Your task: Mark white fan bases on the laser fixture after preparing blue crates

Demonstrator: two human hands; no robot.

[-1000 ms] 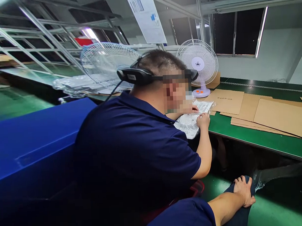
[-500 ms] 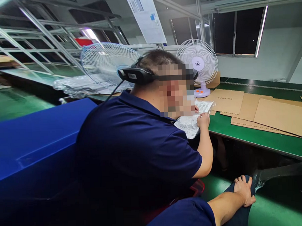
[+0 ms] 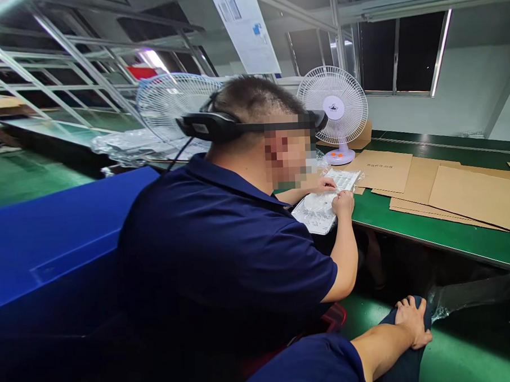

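Your right hand (image 3: 413,321): fingers (image 3: 406,304) released, draped over a dark trouser knee (image 3: 408,347) at 4 o'clock.
Co-worker's hands (image 3: 335,193): holding a clear plastic bag (image 3: 317,213) on the green surface (image 3: 434,234), 1 o'clock.

Right hand (image 3: 413,322) rests on the dark trouser knee (image 3: 408,367). Ahead, a seated co-worker (image 3: 223,243) holds a clear plastic bag (image 3: 317,213) with both hands at the green workbench (image 3: 447,233), beside cardboard sheets (image 3: 470,193)
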